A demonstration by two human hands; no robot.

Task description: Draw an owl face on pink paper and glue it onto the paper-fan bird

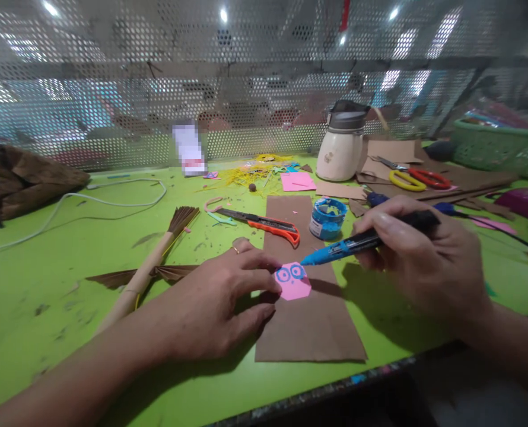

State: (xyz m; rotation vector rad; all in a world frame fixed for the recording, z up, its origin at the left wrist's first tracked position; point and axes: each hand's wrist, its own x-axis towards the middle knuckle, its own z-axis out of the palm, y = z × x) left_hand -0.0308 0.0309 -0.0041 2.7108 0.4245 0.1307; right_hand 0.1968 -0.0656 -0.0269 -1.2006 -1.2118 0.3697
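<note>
While the loosely spread left hand (228,290) is bracing pink paper (296,290), apparently against slipping, the right hand (428,267) is gripping a blue marker (333,251).

Rests left hand (232,290) palm-down mid-frame, fingers spread; holds right hand (424,261) curled in pinch, right of centre.

Pink paper (294,289) with blue rings (283,274), blue-and-black marker (346,247), lime-green table (228,391)
</note>
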